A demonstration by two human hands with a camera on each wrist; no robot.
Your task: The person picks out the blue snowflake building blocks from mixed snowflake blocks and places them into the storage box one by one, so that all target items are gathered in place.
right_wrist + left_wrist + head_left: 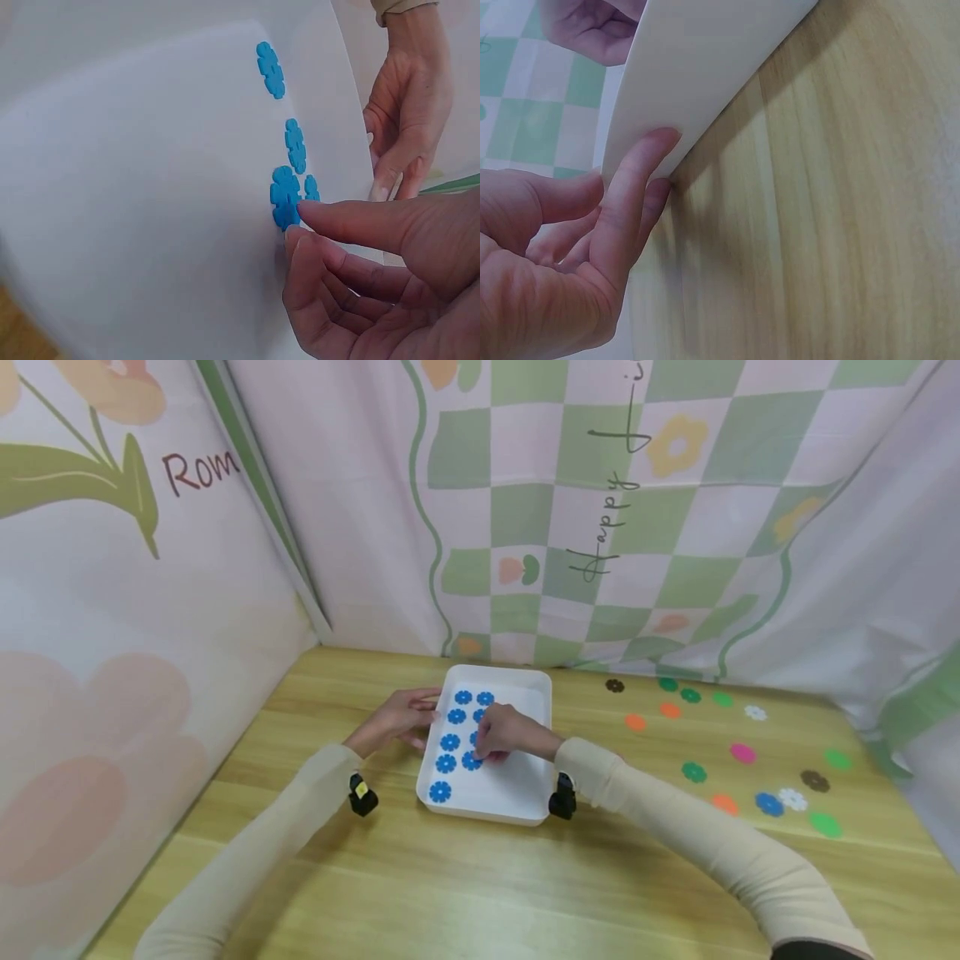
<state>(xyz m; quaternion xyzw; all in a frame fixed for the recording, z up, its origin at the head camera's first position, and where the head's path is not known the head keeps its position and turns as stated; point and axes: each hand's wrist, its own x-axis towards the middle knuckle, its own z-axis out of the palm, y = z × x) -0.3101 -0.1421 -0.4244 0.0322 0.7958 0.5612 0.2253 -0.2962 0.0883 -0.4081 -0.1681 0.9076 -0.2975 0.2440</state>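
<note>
A white tray (517, 793) lies on the table with several blue flower-shaped discs (440, 792) in it, set in two columns toward its left side. My right hand (504, 732) reaches into the tray. Its thumb and index fingertip pinch a blue disc (284, 196) at the near end of the second column; the other fingers curl below. Beside the tray's left wall, my left hand (401, 717) touches it from outside. In the left wrist view, the thumb is at the rim and a straight index finger (641, 161) lies against the outer wall (690, 67).
Loose discs lie scattered on the table's right side, among them a pink disc (743, 753), a brown disc (814, 781), a blue disc (769, 804) and a white disc (755, 713). A patterned curtain (570, 510) hangs along the wooden table's (420, 893) far edge, another at the left.
</note>
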